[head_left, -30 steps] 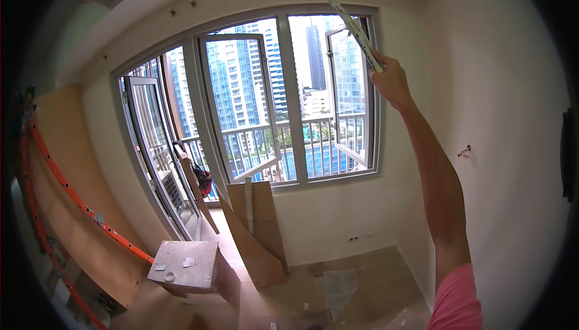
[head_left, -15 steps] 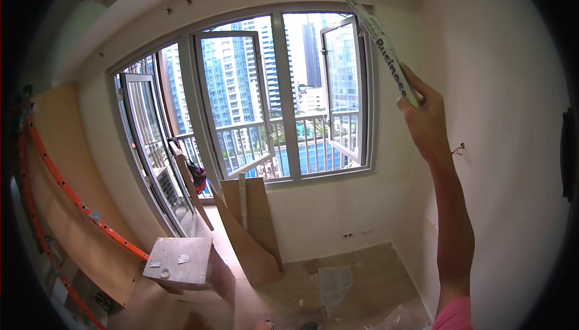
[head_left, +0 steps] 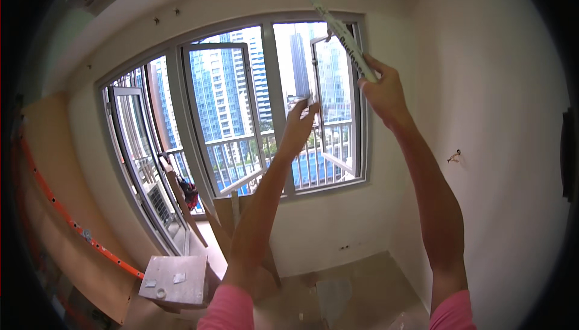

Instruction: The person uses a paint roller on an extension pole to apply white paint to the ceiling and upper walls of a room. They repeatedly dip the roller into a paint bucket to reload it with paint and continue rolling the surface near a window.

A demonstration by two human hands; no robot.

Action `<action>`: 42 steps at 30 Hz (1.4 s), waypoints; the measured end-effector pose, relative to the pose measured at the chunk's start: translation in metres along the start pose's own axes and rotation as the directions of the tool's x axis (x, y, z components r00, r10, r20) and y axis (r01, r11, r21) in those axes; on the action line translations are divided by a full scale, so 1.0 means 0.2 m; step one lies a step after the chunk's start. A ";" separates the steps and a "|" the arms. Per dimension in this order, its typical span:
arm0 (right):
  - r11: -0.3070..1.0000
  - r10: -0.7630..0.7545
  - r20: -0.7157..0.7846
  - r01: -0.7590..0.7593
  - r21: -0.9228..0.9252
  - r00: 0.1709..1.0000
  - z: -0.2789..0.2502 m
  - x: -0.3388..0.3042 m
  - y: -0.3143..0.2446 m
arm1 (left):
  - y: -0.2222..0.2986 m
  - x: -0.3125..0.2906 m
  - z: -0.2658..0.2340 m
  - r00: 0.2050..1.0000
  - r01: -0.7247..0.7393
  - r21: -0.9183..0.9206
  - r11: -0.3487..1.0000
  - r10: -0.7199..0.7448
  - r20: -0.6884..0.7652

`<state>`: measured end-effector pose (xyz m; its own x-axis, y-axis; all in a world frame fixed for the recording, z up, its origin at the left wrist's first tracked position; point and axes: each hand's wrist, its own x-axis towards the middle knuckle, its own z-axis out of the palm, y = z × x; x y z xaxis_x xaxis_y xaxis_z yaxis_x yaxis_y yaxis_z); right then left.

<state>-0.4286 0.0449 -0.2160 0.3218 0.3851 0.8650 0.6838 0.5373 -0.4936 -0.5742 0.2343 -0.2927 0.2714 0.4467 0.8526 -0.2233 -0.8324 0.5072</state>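
My right hand (head_left: 385, 92) grips the lower end of a long thin roll (head_left: 333, 27) that looks wrapped in printed newspaper. The roll slants up and to the left, its far end near the ceiling above the window. Below and left of it, my left hand (head_left: 297, 128) is raised in front of the window. Its thumb and fingers are apart, bent a little, and I see nothing held in them. Behind both hands stands the grey-framed window (head_left: 269, 83) with its sashes swung open.
An orange ladder (head_left: 63, 215) leans at the left beside a large wooden board (head_left: 90, 257). A dusty box (head_left: 175, 279) stands on the floor, with a roll of tape on top. Brown boards lean below the window. Wires (head_left: 455, 156) poke out of the right wall.
My left hand has come up into view in front of the window. My right hand and the paper-wrapped roll have shifted left, and the view has turned slightly.
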 end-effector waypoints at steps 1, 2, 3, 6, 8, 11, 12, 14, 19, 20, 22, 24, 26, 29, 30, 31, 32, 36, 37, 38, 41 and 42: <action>0.998 -0.021 -0.060 0.018 -0.053 0.998 -0.06 0.03 0.10 | 0.28 0.19 0.24 0.981 0.184 -0.448 0.875 -0.138 0.133; 0.996 -0.079 -0.085 0.075 -0.047 0.993 -0.02 0.08 0.12 | 0.38 0.39 0.28 0.977 0.208 -0.505 0.838 -0.151 0.151; 0.991 -0.126 -0.107 0.121 -0.051 0.986 0.01 0.11 0.14 | 0.44 0.57 0.31 0.969 0.244 -0.564 0.789 -0.173 0.177; 0.999 -0.001 -0.029 -0.001 -0.048 1.000 0.10 0.06 0.03 | 0.43 0.82 0.33 0.968 0.185 -0.638 0.747 -0.028 0.249; 0.998 0.016 -0.021 -0.018 -0.062 1.000 0.01 0.00 0.01 | 0.47 0.78 0.45 0.979 0.149 -0.645 0.749 -0.017 0.205; 0.998 -0.001 -0.029 -0.001 -0.067 1.000 -0.12 -0.08 -0.02 | 0.57 0.69 0.52 0.981 0.123 -0.684 0.719 0.016 0.193; 0.996 0.023 -0.014 -0.024 -0.081 1.000 -0.18 -0.12 -0.08 | 0.61 0.64 0.54 0.978 0.122 -0.690 0.713 0.030 0.205; 0.995 0.055 0.009 -0.053 -0.089 0.998 -0.28 -0.21 -0.16 | 0.70 0.55 0.59 0.978 0.104 -0.708 0.699 0.058 0.201; 0.998 0.042 0.040 -0.040 -0.051 0.998 -0.52 -0.42 -0.31 | 0.98 0.28 0.71 0.986 0.058 -0.632 0.772 0.054 0.157; 1.000 0.012 0.024 -0.012 -0.017 1.000 -0.55 -0.46 -0.32 | 1.02 0.23 0.73 0.986 0.050 -0.615 0.787 0.060 0.158; 0.998 -0.041 -0.015 0.042 0.043 0.999 -0.61 -0.54 -0.33 | 1.11 0.15 0.77 0.984 0.050 -0.599 0.799 0.064 0.168; 0.999 0.006 0.015 -0.007 0.033 1.000 -0.67 -0.62 -0.42 | 1.19 0.07 0.77 0.982 0.033 -0.580 0.814 0.082 0.170; 0.996 0.089 0.069 -0.091 0.027 0.994 -0.72 -0.67 -0.52 | 1.27 -0.01 0.75 0.984 0.006 -0.576 0.817 0.098 0.150; 0.988 0.145 0.111 -0.149 0.030 0.983 -0.76 -0.70 -0.59 | 1.29 -0.02 0.75 0.979 -0.004 -0.578 0.816 0.120 0.163; 0.995 0.080 0.090 -0.086 0.058 0.993 -0.76 -0.68 -0.56 | 1.30 -0.01 0.76 0.976 -0.003 -0.582 0.813 0.129 0.175; 0.996 0.015 0.068 -0.021 0.086 0.998 -0.76 -0.67 -0.54 | 1.29 0.02 0.76 0.976 0.004 -0.585 0.811 0.123 0.177; 0.997 0.040 0.083 -0.045 0.060 0.996 -0.75 -0.63 -0.54 | 1.28 0.06 0.75 0.977 0.003 -0.585 0.811 0.122 0.174; 1.000 0.013 0.065 -0.012 -0.018 0.998 -0.63 -0.47 -0.50 | 1.16 0.23 0.67 0.979 0.001 -0.619 0.786 0.124 0.160; 0.999 -0.022 0.039 0.024 -0.037 0.999 -0.59 -0.42 -0.47 | 1.12 0.29 0.65 0.978 0.003 -0.628 0.778 0.128 0.164; 0.998 -0.026 0.039 0.028 -0.061 0.999 -0.55 -0.38 -0.46 | 1.09 0.33 0.62 0.980 -0.006 -0.608 0.794 0.126 0.154; 0.993 -0.019 0.049 0.025 -0.117 0.999 -0.42 -0.25 -0.44 | 0.98 0.47 0.51 0.972 0.008 -0.619 0.786 0.139 0.189; 0.991 -0.014 0.055 0.021 -0.131 0.998 -0.39 -0.21 -0.45 | 0.95 0.51 0.49 0.972 0.024 -0.625 0.781 0.127 0.196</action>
<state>-0.4521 -0.0785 -0.2012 0.2756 0.4178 0.8657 0.7702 0.4429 -0.4589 -0.4981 0.0897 -0.1206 0.4188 0.2649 0.8686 -0.7525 -0.4342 0.4952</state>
